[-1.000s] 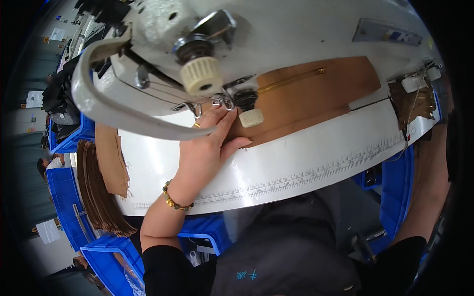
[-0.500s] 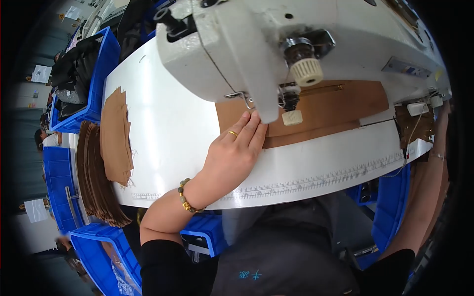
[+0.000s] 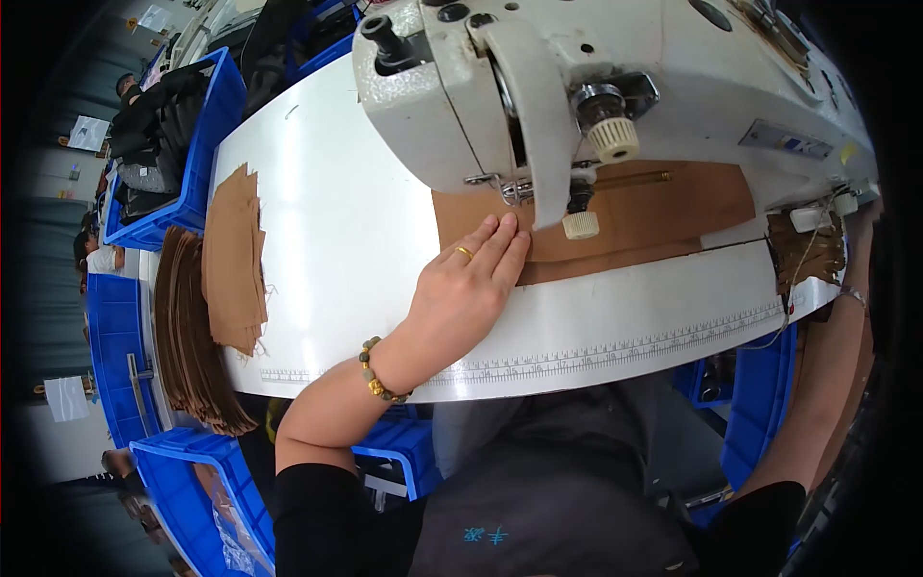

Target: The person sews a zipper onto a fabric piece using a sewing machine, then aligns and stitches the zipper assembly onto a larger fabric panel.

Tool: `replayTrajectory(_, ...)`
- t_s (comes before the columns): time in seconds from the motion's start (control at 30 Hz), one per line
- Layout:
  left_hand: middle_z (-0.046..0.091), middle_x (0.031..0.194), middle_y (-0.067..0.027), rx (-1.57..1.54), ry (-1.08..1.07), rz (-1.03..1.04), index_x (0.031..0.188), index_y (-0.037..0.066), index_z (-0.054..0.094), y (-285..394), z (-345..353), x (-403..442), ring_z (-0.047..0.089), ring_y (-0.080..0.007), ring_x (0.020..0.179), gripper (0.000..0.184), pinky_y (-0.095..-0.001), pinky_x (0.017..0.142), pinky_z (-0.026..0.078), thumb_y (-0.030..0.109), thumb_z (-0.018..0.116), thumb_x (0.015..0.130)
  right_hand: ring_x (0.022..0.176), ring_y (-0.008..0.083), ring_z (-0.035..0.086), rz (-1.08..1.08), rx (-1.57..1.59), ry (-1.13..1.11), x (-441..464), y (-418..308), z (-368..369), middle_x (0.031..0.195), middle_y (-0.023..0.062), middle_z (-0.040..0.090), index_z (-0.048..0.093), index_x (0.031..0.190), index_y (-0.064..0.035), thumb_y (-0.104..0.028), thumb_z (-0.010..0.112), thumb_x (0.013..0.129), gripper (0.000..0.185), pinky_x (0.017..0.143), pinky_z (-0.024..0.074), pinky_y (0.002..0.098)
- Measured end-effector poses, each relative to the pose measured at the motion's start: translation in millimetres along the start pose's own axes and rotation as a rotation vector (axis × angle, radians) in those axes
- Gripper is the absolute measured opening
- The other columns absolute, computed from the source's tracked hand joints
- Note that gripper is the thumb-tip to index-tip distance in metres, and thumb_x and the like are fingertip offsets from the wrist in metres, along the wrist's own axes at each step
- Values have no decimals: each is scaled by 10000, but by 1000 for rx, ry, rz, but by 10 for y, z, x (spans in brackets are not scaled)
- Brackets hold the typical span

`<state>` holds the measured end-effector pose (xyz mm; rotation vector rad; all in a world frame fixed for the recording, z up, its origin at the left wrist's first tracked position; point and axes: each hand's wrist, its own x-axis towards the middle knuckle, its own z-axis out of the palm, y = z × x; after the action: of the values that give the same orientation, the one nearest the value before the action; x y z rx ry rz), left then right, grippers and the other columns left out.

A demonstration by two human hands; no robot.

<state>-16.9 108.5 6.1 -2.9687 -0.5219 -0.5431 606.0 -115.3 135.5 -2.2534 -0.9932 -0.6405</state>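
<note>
My left hand (image 3: 471,279) lies palm down with its fingers stretched out, fingertips resting on a brown fabric piece (image 3: 654,212) close to the presser foot (image 3: 517,192). The fabric is flat on the white bed of a sewing machine (image 3: 433,115), partly hidden by the machine's head, and a narrow strip with a brass-coloured zipper (image 3: 635,180) shows on it. Along the right edge of the view my right arm reaches up to the machine's far right end. Only a dark sliver of my right hand (image 3: 864,245) shows there; its fingers are hidden.
Brown fabric pieces (image 3: 234,260) lie at the table's left, beside a thick dark brown stack (image 3: 187,332). A blue bin (image 3: 216,125) holds black items. A printed ruler (image 3: 577,354) runs along the front edge. Brown scraps (image 3: 806,252) hang at right.
The view has shifted slightly, so the machine head appears farther right. My left hand stays flat on the fabric, its fingertips still near the presser foot. My right arm remains stretched to the right.
</note>
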Motion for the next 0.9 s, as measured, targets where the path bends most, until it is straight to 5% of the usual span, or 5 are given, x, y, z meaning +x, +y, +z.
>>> replayTrajectory(0.37,719,1281,-148,150,-18,127,1256,0,695,98,-37,226,743,-276,1103,429,-324,802,616,54,660,832,1026,330,676,-162,-122,17,146,387,30,1189,225,708,644,1321,41,-245,610,1042,401,905,548,467)
replayTrajectory(0.5,713,1268,-154,288,3,142,1293,-20,668,309,167,485,741,-274,1112,471,-316,780,614,85,643,835,1011,324,680,-446,-362,103,198,681,18,1172,221,714,656,1309,33,-217,609,1046,367,891,552,464)
replayTrajectory(0.63,727,1208,-127,370,-195,23,1310,-26,652,394,228,746,751,-227,1006,498,-285,656,592,68,637,822,1017,345,687,-589,-262,200,-467,-427,-410,1126,203,721,687,1228,17,-141,608,1018,274,913,553,458)
replayTrajectory(0.8,738,1171,-104,200,-18,64,1318,-5,649,426,122,767,733,-179,822,492,-268,559,557,60,637,830,1030,359,702,-1119,692,-390,-2006,-2272,136,1073,146,735,727,1059,-36,-101,675,934,150,888,581,452)
replayTrajectory(0.9,746,1152,-107,53,75,38,1335,5,645,558,-81,697,729,-187,781,505,-273,578,563,48,640,832,1053,288,708,-1158,679,-644,-2526,-2859,633,1119,103,733,723,1082,-54,-162,690,885,227,877,580,420)
